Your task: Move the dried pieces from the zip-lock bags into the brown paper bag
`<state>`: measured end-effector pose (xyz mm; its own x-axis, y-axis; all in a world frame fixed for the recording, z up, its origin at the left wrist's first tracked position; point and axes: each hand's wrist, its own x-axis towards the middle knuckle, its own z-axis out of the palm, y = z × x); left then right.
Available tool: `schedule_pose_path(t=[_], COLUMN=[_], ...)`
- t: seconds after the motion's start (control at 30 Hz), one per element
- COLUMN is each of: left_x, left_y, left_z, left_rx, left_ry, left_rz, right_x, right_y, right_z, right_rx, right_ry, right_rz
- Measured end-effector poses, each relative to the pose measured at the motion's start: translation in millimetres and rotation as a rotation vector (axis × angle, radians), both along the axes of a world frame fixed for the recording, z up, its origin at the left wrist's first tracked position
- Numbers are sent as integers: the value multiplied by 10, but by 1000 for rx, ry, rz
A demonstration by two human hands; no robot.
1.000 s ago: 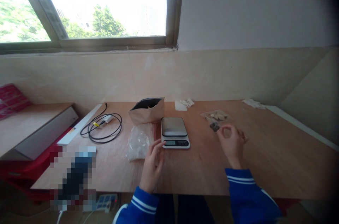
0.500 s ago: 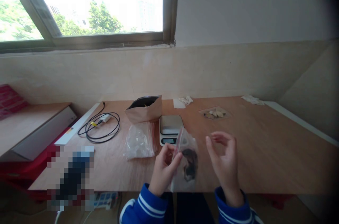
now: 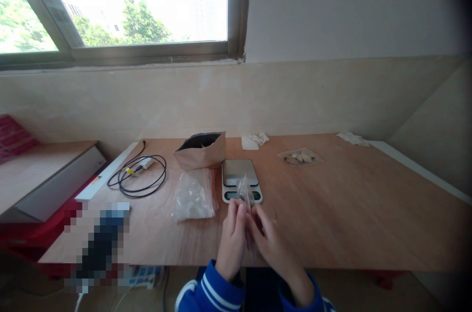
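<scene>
A clear zip bag (image 3: 244, 186) is pinched between my two hands in front of the scale, turned nearly edge-on to me. My left hand (image 3: 233, 228) grips its left side with closed fingers. On the other side my right hand (image 3: 266, 232) is closed on the same bag. The dark pieces inside are mostly hidden by my fingers. Just beyond stands a kitchen scale (image 3: 240, 172) with a metal plate, its display partly covered. Left of it lies a stack of empty zip bags (image 3: 194, 195).
An open brown paper pouch (image 3: 205, 155) stands behind the bag stack. Another clear bag with pale pieces (image 3: 300, 157) lies at the back right. A coiled black cable (image 3: 141, 177) is on the left, above a blurred-out item (image 3: 101, 240). Crumpled tissue (image 3: 259, 139) lies by the wall.
My right hand has come in from the right and taken hold of the bag. The bag has turned from facing me to nearly edge-on.
</scene>
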<state>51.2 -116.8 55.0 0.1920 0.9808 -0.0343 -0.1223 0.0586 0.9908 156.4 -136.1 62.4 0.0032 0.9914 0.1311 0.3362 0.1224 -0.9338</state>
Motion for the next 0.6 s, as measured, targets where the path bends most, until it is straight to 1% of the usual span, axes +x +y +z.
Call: schedule_pose_path(t=[0.1,0.2,0.3,0.47,0.53,0.6], left_x=[11,16,5,-39,-54,-56], left_y=[12,22,32,57,61,57], left_z=[-21,-20,-9,15,23,34], left_rx=[50,53,79,194,201,214], left_ry=[18,34,82,184,204,228], left_rz=[-53,-82,-87,-99,-119,-115], right_x=[10,12,13,29,32,22], right_y=[-9,-16,-12,17,30,37], right_z=[-33,-72,-81,-72,-93,-124], right_rx=[17,32,51,82,76,83], right_ry=[31,41,42,21,32,49], right_rz=[-29,-64,-35,11,4,-41])
